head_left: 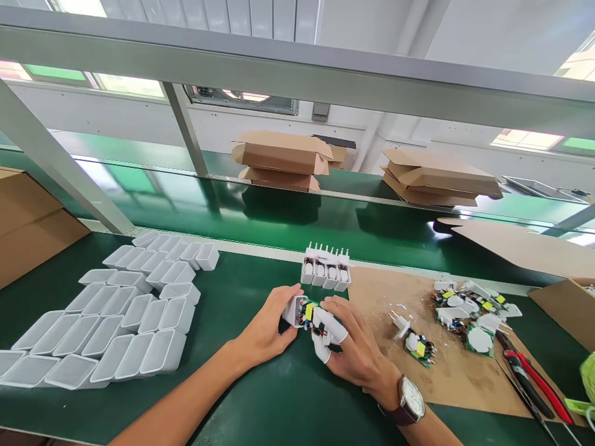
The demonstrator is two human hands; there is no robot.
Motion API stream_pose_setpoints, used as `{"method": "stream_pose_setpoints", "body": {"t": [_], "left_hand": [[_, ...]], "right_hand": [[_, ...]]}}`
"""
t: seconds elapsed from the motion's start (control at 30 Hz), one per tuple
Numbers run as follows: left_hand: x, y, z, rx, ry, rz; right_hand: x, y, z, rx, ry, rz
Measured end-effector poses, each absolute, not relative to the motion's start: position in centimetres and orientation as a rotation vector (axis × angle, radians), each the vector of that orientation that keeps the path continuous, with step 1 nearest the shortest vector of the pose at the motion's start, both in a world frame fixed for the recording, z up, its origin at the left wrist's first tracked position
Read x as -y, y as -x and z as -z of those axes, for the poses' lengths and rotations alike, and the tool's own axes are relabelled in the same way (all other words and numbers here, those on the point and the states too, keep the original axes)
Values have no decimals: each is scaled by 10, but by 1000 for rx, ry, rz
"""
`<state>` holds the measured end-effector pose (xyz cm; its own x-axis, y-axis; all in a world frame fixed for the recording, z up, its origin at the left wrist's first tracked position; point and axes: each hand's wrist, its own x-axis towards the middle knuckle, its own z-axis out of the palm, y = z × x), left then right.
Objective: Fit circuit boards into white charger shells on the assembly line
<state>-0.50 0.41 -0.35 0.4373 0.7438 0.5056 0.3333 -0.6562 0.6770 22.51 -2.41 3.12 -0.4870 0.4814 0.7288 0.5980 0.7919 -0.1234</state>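
Note:
Between my hands, at the middle of the green table, a small circuit board [308, 313] with a yellow part meets the mouth of a white plastic case [291, 311]. My left hand [269, 322] is closed around the case. My right hand [351, 341], with white finger cots on some fingertips, pinches the board; the fingers cover part of it. Just beyond stands a row of several white cases [326, 272] with boards inside and prongs pointing up. A loose circuit board [419, 348] and a white plug piece [398, 324] lie to the right of my right hand.
Rows of open white cases [97, 316] fill the left side. Brown paper [446, 384] on the right bears a pile of circuit boards [469, 310], red-handled pliers [534, 378] and tweezers [520, 390]. Flat cardboard boxes [283, 155] lie beyond the green conveyor [288, 217].

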Motion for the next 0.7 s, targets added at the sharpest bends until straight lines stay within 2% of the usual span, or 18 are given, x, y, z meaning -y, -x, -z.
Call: {"method": "stream_pose_setpoints", "body": {"t": [0.7], "left_hand": [[-4, 5, 3, -907, -2240, -1028]], "right_hand": [[25, -225, -32, 2180, 872, 162]]}}
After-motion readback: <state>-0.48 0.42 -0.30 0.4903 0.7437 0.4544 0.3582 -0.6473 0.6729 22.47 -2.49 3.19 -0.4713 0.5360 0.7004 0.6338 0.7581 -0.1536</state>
